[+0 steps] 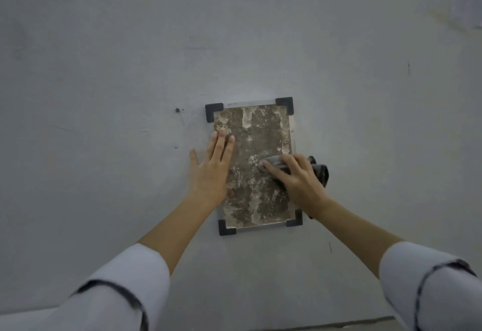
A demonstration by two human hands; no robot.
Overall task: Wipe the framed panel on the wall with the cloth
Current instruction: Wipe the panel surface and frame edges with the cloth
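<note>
Left hand (212,171): fingers straight, flat on the framed panel's (260,135) left edge, frame centre.
Right hand (297,179): fingers curled over the cloth (319,171), pressing it on the panel's right side.

The cloth (320,172) lies on the panel (260,142), right of the left hand (211,171).

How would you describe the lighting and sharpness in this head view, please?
Head view: dim, flat, bluish light, no glare on the framed panel; soft, with slight smearing at the cloth under the right hand; barely any shadow beside the left hand; wide-angle stretch in the sleeves.
</note>
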